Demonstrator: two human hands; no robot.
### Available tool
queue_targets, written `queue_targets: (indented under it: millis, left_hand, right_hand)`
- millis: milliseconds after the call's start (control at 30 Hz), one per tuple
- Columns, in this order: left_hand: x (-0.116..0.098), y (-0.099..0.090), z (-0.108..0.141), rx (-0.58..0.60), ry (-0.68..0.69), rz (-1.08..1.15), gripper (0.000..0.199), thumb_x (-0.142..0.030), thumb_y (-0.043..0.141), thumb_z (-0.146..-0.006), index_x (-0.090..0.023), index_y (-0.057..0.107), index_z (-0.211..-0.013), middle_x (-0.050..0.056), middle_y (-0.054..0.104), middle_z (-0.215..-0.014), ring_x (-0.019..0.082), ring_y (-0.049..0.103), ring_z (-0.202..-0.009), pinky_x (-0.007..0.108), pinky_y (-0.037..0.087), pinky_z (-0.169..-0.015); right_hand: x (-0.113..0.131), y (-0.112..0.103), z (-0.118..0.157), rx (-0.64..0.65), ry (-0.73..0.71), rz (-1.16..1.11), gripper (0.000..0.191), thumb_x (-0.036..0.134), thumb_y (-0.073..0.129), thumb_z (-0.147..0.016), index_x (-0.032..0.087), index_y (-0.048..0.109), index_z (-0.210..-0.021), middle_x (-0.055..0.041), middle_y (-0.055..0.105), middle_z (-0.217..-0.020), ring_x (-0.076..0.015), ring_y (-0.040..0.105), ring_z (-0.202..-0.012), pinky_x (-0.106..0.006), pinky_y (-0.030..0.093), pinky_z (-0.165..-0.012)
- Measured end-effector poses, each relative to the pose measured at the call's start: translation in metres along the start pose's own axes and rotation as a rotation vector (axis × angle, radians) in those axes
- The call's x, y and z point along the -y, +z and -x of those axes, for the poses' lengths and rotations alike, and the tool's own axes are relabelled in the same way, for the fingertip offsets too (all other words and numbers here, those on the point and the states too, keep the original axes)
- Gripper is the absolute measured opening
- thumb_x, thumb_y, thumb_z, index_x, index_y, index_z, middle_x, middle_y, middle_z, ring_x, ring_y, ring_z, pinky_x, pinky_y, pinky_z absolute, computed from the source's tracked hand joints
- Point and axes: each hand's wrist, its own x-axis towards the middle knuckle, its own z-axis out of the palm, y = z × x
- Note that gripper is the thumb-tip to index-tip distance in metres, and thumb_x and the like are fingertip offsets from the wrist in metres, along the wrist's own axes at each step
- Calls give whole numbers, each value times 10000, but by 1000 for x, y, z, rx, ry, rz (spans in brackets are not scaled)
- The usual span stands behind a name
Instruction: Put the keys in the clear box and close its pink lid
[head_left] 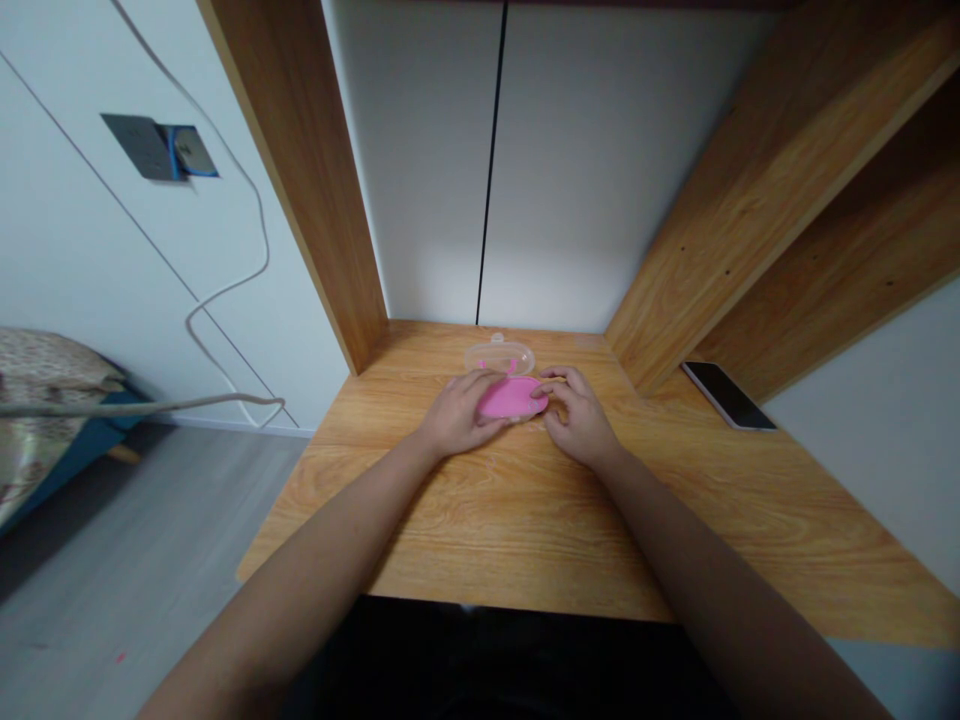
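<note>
A small oval case of clear plastic lies on the wooden desk, its see-through lid (499,357) tipped back on the far side. In its base sits a flat, bright pink oval piece (510,398) whose exact kind I cannot make out. My left hand (459,412) wraps round the case's left end, fingers over the far edge and thumb along the near one. At the other end my right hand (576,412) is curled, with fingertips on the pink piece's right edge. Pink bits show through the lid, and the left fingers partly hide the case.
A phone (727,396) lies at the right of the desk (517,530), near a slanting wooden panel (750,220). White panels (555,180) stand behind. On the left, a pale cable (262,220) hangs past a wall socket (161,148), with patterned fabric (45,400) below.
</note>
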Motion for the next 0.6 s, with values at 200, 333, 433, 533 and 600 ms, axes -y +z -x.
queue_targets:
  millis: [200, 333, 433, 533, 600]
  left_hand:
    - [1, 2, 0, -14, 14, -18, 678, -511, 668, -849, -169, 473, -1400, 146, 559, -1420, 311, 501, -1333, 474, 419, -1103]
    - [-1, 0, 0, -22, 15, -16, 674, -509, 672, -847, -172, 478, -1397, 148, 564, -1414, 309, 507, -1329, 473, 422, -1100]
    - [-2, -1, 0, -18, 13, -19, 666, -506, 668, -852, -176, 478, -1399, 146, 561, -1420, 313, 507, -1329, 478, 424, -1097]
    - [-1, 0, 0, -20, 16, -18, 666, -504, 672, -849, -171, 481, -1394, 145, 563, -1417, 313, 505, -1331, 479, 418, -1104]
    - [-1, 0, 0, -23, 19, -13, 665, -504, 671, -850, -169, 480, -1393, 145, 566, -1413, 311, 503, -1333, 478, 417, -1106]
  right_hand:
    - [-1, 0, -1, 13, -2, -9, 351, 19, 552, -710, 236, 654, -966, -92, 547, -1197, -282, 544, -1178, -497, 448, -1037]
    - [-1, 1, 0, 27, -17, -38, 370, 11, 544, -716, 241, 660, -981, -92, 538, -1219, -281, 538, -1195, -494, 446, -1042]
    - [-2, 2, 0, 34, -19, -38, 385, 11, 546, -713, 247, 663, -994, -89, 539, -1232, -284, 536, -1204, -500, 444, -1040]
    - [-3, 2, 1, 17, -14, -30, 376, 15, 552, -710, 248, 666, -983, -85, 545, -1232, -288, 538, -1203, -509, 439, -1042]
    - [-2, 1, 0, 3, -13, -24, 364, 18, 558, -708, 247, 669, -970, -85, 552, -1222, -290, 543, -1193, -510, 441, -1037]
